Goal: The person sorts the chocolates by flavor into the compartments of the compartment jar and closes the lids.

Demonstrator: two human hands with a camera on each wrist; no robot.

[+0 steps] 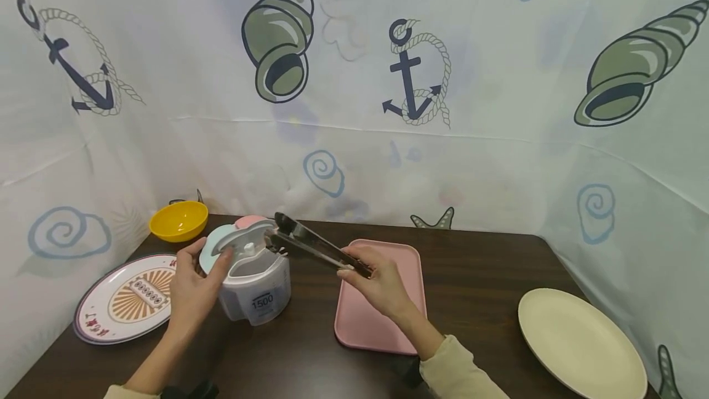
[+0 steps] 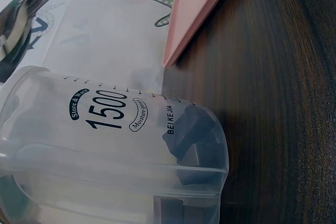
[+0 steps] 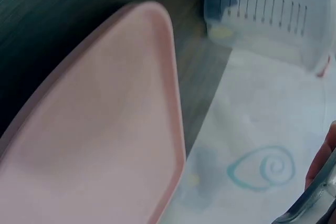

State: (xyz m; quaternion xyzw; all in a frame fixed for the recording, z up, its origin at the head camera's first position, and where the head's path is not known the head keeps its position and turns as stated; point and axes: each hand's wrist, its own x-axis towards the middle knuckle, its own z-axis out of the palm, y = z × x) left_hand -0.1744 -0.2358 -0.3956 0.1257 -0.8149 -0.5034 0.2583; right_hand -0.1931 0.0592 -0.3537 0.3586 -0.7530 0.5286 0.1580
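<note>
A translucent storage container [image 1: 256,291] marked 1500 stands on the table, with dark chunky pieces [image 2: 197,148] showing through its lower wall. Its lid has pale blue and pink sections, and one grey flap [image 1: 244,236] is raised. My left hand [image 1: 194,288] grips the lid at its left side, thumb against the flap. In my right hand [image 1: 382,282] are metal tongs [image 1: 316,245], their tips over the container's opening. Whether anything sits between the tips is unclear. Beneath the right hand lies a pink tray [image 1: 365,325].
Behind the container at left is a yellow bowl [image 1: 178,221]. A white patterned plate [image 1: 100,319] lies left of the container, and a cream oval plate [image 1: 581,343] at the right edge. A printed curtain [image 1: 354,91] hangs around the dark table [image 1: 476,300].
</note>
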